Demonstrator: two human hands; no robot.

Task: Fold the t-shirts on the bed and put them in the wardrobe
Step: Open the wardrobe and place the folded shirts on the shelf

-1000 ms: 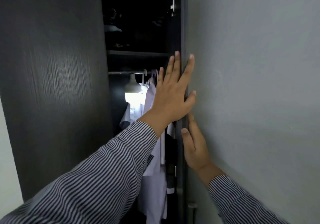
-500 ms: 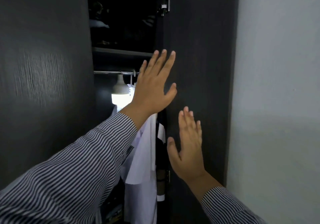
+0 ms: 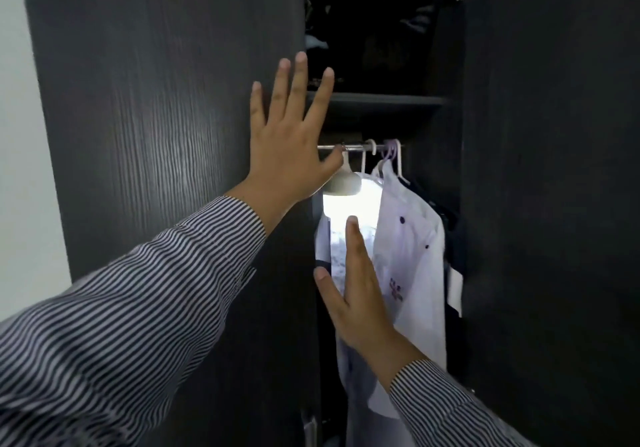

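Pale wall (image 3: 17, 135) at far left. Dark wood-grain left door (image 3: 156, 100) of wardrobe (image 3: 381, 100) next. Left hand (image 3: 287, 155) raised with fingers spread and straight, gripping nothing, over inner edge of that door; contact cannot be confirmed. Striped sleeve (image 3: 138, 290) on that arm. Gap between doors open: dark upper shelf (image 3: 377, 99), rail (image 3: 353, 147), lit hanging lamp (image 3: 346, 190), white garment (image 3: 412, 256) on hangers. Right hand (image 3: 356, 294) lower, flat, fingers together and straight, holding nothing, in front of white garment. Dark right door (image 3: 554, 204) at far right. T-shirts and bed out of frame.
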